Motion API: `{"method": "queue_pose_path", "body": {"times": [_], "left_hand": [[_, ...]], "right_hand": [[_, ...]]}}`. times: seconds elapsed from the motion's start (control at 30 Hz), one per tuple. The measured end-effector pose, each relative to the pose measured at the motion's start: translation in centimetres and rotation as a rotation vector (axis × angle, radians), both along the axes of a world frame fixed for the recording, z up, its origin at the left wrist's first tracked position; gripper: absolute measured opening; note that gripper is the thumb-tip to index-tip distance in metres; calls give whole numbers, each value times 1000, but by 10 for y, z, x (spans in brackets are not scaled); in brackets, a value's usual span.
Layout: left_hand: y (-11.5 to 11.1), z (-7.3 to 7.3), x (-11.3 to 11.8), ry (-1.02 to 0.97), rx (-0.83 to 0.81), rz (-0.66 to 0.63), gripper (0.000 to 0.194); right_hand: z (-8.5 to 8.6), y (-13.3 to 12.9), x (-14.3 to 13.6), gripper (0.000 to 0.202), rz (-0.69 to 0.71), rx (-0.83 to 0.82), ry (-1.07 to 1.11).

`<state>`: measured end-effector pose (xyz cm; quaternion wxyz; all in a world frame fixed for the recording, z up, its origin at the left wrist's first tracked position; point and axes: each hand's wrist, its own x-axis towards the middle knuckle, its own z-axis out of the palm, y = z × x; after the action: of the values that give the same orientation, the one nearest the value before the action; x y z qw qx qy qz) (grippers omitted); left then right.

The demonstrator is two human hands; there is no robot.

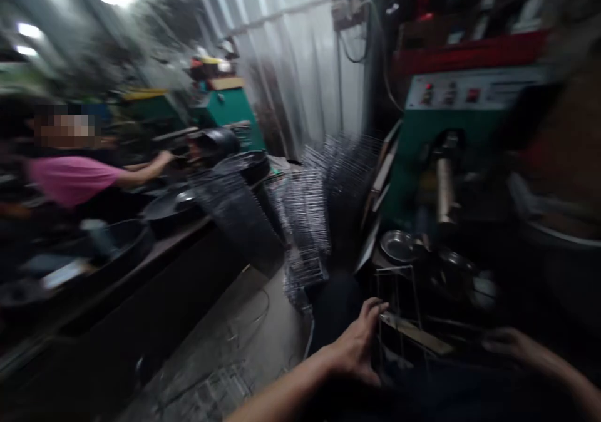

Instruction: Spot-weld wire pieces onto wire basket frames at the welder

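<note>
My left hand [359,340] is low, right of centre, its thumb and fingers spread apart. Beside its fingertips stands a thin rectangular wire frame [397,270]; whether they touch it I cannot tell. Farther right, my right hand [511,344] is dim and smeared by motion, so its fingers are hard to read. A flat light-coloured strip [417,335] lies between the two hands. Just beyond are a shallow round metal dish [398,247] and another shiny metal dish [455,259], below a green machine [408,153].
Wire grids [305,212] are stacked ahead, near a corrugated metal wall [310,77]. At left, a person in a pink top [77,178] works at a bench bearing dark round basins [136,240]. More wirework [216,391] lies on the floor. A large tub [563,240] stands at right.
</note>
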<state>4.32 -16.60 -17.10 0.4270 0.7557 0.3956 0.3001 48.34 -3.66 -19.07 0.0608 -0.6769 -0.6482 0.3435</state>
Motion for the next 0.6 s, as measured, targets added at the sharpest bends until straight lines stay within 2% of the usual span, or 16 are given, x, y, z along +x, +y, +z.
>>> {"method": "queue_pose_path", "body": {"times": [0.07,0.17,0.27,0.33,0.43,0.6], "left_hand": [[1,-7,6,-54,-9,59,135],[15,-9,10,-56,-62,122,124],[34,-5,17,-47,-86,136,122],[46,0,23,-69,-76,150,117],[63,12,32,-110,-46,177,105],[90,24,38,-117,-2,146,104]], "right_hand": [[10,1,6,67,-11,-118,99],[41,11,5,78,5,31,192],[76,22,-10,63,158,78,385],[92,27,-27,53,216,113,457],[103,35,-54,51,195,256,491],[103,54,-78,56,73,438,494]]}}
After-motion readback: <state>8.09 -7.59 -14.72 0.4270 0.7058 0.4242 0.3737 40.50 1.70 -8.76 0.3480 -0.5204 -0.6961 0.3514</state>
